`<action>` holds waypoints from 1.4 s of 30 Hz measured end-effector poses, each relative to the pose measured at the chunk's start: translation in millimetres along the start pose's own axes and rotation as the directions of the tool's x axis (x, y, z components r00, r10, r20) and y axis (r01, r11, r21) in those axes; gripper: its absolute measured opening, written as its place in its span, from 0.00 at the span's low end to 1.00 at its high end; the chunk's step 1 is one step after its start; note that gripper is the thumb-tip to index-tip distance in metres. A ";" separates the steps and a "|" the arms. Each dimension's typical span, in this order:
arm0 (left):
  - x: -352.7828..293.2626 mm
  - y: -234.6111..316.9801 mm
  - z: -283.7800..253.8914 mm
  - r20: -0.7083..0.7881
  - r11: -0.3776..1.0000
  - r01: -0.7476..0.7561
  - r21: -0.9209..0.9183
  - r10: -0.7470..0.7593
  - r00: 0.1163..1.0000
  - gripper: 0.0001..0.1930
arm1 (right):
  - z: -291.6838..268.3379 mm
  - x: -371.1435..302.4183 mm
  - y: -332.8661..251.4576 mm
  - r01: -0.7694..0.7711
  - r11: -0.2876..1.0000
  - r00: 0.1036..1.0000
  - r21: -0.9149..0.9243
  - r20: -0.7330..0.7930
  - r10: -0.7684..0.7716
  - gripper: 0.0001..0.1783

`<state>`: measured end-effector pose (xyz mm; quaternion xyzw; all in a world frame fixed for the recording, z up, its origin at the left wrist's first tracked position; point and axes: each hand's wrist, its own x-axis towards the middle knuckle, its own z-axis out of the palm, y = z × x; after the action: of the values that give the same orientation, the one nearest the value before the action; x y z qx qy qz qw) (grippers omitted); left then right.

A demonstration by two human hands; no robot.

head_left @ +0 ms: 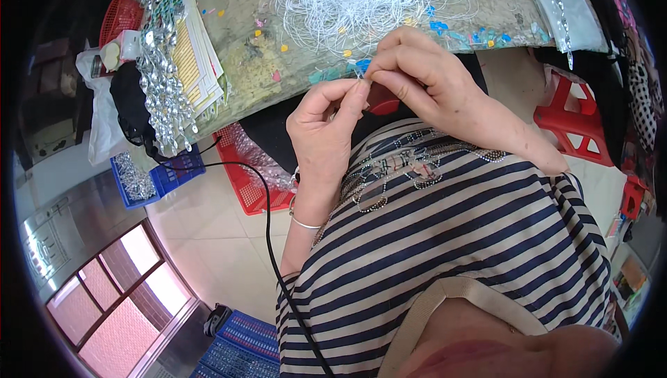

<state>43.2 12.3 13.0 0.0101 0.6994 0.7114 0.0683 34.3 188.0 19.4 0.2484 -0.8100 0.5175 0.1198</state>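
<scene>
My left hand (323,121) is closed in a pinch, thumb against forefinger, with a bangle at its wrist. Right beside it, my right hand (427,79) pinches too, and the fingertips of both hands almost meet at the near edge of the table. A tiny, shiny bit shows between them, too small to name. Beyond the hands, a loose heap of white string (361,3) lies tangled on the table (243,65). Small blue, yellow and pink flakes are scattered around it.
Strands of silvery faceted beads (163,79) hang over the table's left edge beside paper sheets (198,51). A black cable (267,218) crosses at left. Below stand a red basket (236,169), a blue basket (167,176) and, at right, a red stool (577,121).
</scene>
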 end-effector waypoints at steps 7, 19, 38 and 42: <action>0.6 -10.4 -3.1 0.026 0.987 -0.109 0.120 0.107 0.994 0.04 | 2.5 -2.9 -0.9 -0.013 0.998 1.000 -0.054 -0.008 0.012 0.06; 1.6 -17.6 0.9 0.050 0.921 -0.261 0.290 0.258 0.965 0.06 | 4.4 0.0 4.1 0.067 0.967 0.997 -0.244 -0.030 -0.076 0.07; -1.2 -9.1 2.8 0.017 0.963 0.142 -0.227 -0.142 0.990 0.07 | 11.2 -3.6 8.1 -0.273 0.949 0.959 0.158 -0.039 0.282 0.02; -2.4 -7.4 6.2 -0.047 0.999 0.017 -0.034 -0.018 0.999 0.06 | 11.0 -3.1 6.6 -0.200 0.977 0.976 0.070 -0.069 0.205 0.03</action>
<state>46.9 18.3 5.9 -0.0142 0.6890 0.7223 0.0580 34.2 181.2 8.1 0.1483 -0.8095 0.5611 0.0895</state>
